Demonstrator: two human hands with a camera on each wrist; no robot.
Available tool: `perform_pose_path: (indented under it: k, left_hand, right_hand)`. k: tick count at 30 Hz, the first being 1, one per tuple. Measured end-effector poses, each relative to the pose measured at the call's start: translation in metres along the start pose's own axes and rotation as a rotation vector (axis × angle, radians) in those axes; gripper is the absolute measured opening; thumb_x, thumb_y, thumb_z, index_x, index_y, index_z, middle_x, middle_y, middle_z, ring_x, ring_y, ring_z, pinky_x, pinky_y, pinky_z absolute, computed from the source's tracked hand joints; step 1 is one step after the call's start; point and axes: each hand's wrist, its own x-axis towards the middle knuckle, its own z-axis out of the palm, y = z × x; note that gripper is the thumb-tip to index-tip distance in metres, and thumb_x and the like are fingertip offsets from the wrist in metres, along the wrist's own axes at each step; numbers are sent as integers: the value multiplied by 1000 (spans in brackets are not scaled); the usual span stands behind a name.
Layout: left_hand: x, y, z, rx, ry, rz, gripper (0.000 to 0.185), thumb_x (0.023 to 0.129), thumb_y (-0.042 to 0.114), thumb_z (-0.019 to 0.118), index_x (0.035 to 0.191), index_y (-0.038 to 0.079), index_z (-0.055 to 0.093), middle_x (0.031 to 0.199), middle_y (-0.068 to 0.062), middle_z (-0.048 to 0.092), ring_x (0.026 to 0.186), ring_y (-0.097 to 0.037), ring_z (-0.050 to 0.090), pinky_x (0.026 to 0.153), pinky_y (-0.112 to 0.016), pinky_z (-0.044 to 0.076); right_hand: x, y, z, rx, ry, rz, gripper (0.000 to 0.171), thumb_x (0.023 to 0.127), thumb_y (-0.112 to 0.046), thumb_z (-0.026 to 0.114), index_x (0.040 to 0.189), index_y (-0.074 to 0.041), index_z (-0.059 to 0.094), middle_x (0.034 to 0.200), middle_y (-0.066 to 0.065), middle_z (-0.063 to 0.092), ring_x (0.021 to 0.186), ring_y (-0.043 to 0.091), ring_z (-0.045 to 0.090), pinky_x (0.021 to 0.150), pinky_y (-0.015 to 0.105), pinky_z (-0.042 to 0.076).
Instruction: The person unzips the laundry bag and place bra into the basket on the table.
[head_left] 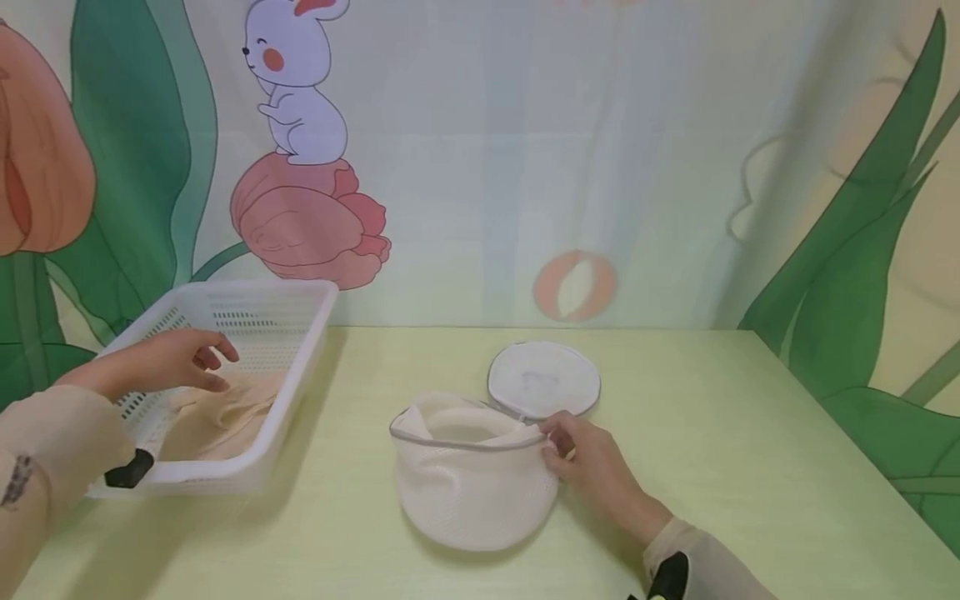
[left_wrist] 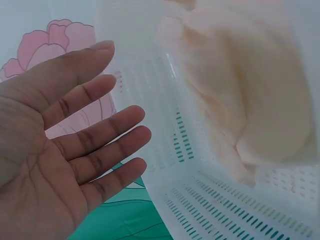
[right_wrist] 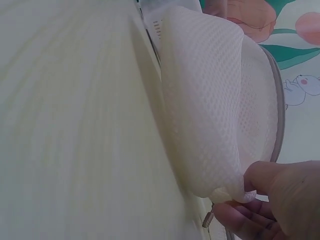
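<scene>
A white mesh laundry bag (head_left: 476, 496) stands on the table with its grey-edged mouth gaping upward. Its round lid (head_left: 543, 379) lies folded back behind it. At the bag's right rim my right hand (head_left: 596, 462) pinches the edge between thumb and fingers; a small zipper pull (right_wrist: 208, 219) hangs beside the fingertips in the right wrist view. My left hand (head_left: 168, 360) hovers over the white plastic basket (head_left: 306, 367), fingers relaxed and holding nothing. Beneath it, a beige garment (head_left: 225, 421) with a smooth rounded part lies crumpled in the basket; its exact kind is unclear.
The pale green table (head_left: 712, 450) runs back to a printed curtain (head_left: 645, 167) with a rabbit and tulips. Slotted walls of the basket rise around the garment at the left. Dark straps show at both wrists.
</scene>
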Motion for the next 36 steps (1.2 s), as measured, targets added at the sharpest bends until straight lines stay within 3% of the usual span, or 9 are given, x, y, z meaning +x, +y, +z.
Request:
perform_pose_path:
  k: [6,12,20,26,31,36]
  left_hand:
    - [1,9,3,-51,40,5,58,82,34,74,122,-2,53,116,-28,58,103,-42,58,82,-53,53]
    - [0,27,7,-54,98,65,54,84,33,72,122,-1,55,116,-27,60,108,-46,55,83,-54,52]
    - [-2,48,13,-65,152,123,50,86,32,71,122,0,56,114,-22,61,106,-40,56,83,-54,51]
    - [-8,64,17,-94,209,183,47,87,29,70,123,2,57,120,-18,61,110,-37,56,91,-55,47]
    - [-15,84,23,-111,287,238,42,88,25,70,123,5,60,121,-15,62,111,-34,57,91,-51,48]
    - [-18,110,38,-154,354,286,43,86,19,72,124,4,60,122,-15,62,112,-34,56,92,-52,47]
  right_hand:
    - [1,1,-7,-32,-19,-9,20,82,-2,68,100,-8,63,78,-3,62,70,8,59,59,21,49]
    - [1,2,-14,-57,-15,-41,19,82,-1,69,98,-9,64,77,-3,63,69,9,60,60,21,49]
    - [1,6,-16,-78,-23,-94,19,82,-2,70,98,-9,63,78,-3,65,68,9,61,60,21,48]
    - [1,8,-16,-90,-16,-128,19,82,-2,70,98,-10,64,77,-4,64,67,9,61,60,22,49]
    - [1,8,-16,-104,-15,-131,19,82,-3,70,98,-10,64,78,-4,65,67,8,61,61,22,48]
    - [1,6,-16,-122,-5,-128,18,82,-4,71,98,-11,65,77,-5,64,67,6,60,60,22,48]
